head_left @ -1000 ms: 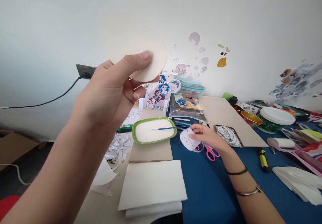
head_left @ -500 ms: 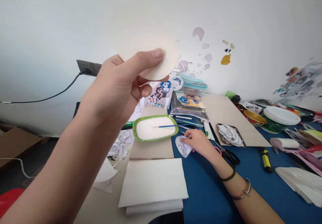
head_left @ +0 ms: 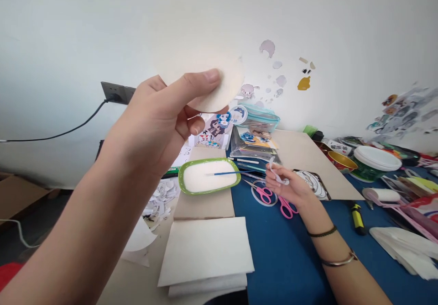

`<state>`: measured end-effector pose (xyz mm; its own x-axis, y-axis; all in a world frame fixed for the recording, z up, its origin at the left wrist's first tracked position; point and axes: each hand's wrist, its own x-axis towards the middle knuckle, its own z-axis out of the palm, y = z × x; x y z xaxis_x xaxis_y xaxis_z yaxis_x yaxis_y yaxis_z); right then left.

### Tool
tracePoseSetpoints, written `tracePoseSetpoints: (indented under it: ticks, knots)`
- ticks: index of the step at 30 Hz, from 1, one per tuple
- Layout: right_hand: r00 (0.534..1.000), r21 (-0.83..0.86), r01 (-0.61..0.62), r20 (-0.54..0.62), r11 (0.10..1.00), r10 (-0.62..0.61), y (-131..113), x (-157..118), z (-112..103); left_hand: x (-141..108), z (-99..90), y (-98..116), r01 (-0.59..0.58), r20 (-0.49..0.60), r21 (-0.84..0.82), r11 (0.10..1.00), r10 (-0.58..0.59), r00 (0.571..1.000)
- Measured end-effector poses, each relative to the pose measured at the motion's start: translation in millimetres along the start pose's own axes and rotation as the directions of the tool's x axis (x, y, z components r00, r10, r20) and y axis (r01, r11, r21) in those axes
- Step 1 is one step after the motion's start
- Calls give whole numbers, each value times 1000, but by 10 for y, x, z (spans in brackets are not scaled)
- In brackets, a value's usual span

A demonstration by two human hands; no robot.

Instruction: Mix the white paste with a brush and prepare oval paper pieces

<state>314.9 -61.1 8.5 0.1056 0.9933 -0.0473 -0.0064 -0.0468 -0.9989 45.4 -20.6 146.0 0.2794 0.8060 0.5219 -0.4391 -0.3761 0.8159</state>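
Note:
Raised in front of the wall, my left hand (head_left: 160,113) pinches a thin cream-white rounded piece (head_left: 230,79) between thumb and fingers. My right hand (head_left: 287,184) is lifted over the blue mat, its fingers closed on a curled white paper piece (head_left: 278,177). Below and left of it lie pink-handled scissors (head_left: 264,195) on a clear ring. Between my hands stands a green-rimmed dish (head_left: 181,181) with white contents, and a blue-handled brush (head_left: 226,173) rests across it.
White sheets (head_left: 207,250) are stacked at the front. Paper scraps (head_left: 162,200) lie left of the dish. A tray of cut-outs (head_left: 316,184) sits behind my right hand. A yellow-black cutter (head_left: 357,218), white tub (head_left: 376,159) and gold bowl (head_left: 342,161) are at right.
My right hand has lifted the white paper piece off the blue mat and moved right, uncovering the pink scissors and the ring. My left hand still holds the rounded piece at about the same place.

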Motion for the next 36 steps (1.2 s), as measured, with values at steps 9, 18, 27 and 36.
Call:
tracePoseSetpoints:
  ticks: [9,18,27,36]
  knots:
    - [971,479,-61,232,876,-59,7,-77,121,9,-117,-65,-18,-118,51,999,24,993]
    - [970,383,-83,244,920,-15,-13,-79,95,6,-126,-95,-30,-24,-4,1000,30,999]
    - [969,400,-54,243,915,-49,0,-60,50,-110,-4,-52,101,-129,32,994,-96,987]
    - [975,436,69,162,897,-154,34,-13,-71,-721,118,-181,398,-110,325,858,-383,917]
